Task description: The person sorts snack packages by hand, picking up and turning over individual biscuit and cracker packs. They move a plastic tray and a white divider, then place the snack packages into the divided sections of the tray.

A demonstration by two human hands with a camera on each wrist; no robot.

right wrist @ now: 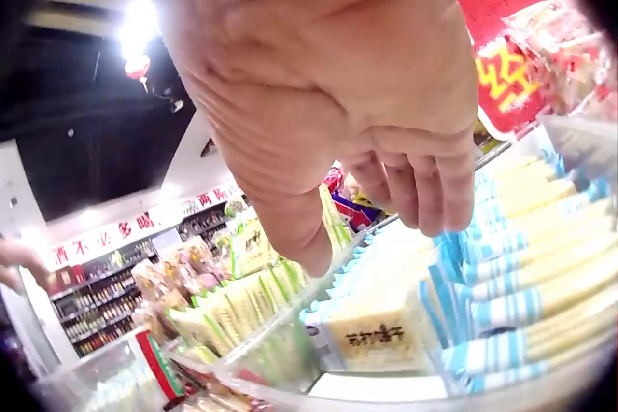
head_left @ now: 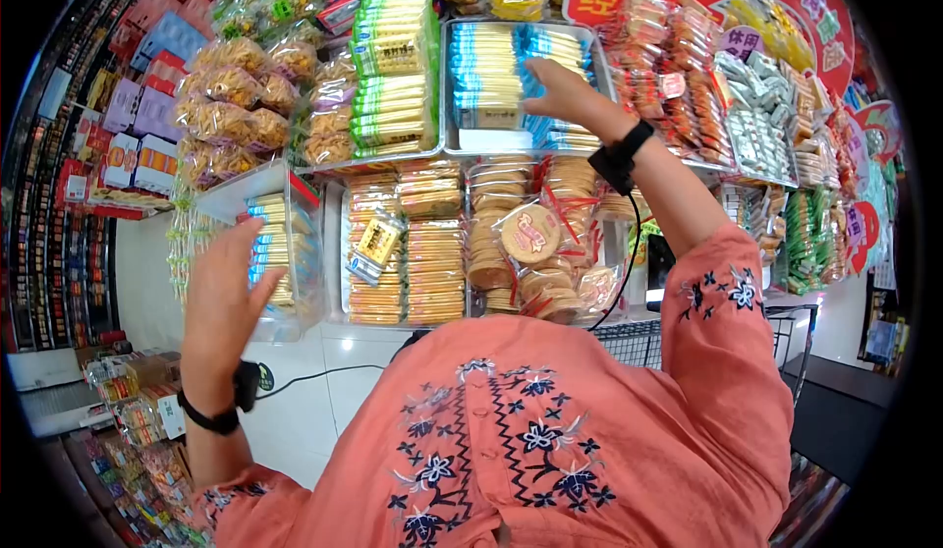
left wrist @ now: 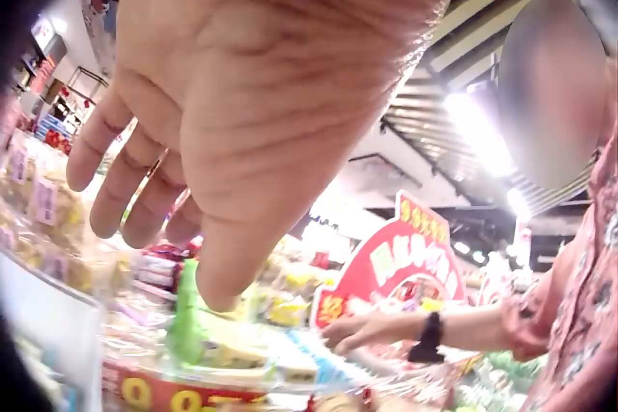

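Note:
My right hand reaches over a clear bin filled with rows of blue-and-white wrapped biscuit packets. In the right wrist view its fingers point down, their tips right at the blue ends of the packets, with the thumb apart and nothing gripped. My left hand hovers at the left side of a smaller clear bin, which holds similar blue-ended packets. Its fingers and thumb are spread in the left wrist view, and the palm shows bare.
Green-wrapped biscuit packets stand left of the right hand's bin. In front are bins of stacked biscuits and round crackers. Red-wrapped snacks lie to the right, below a red sign. A wire cart is by the body.

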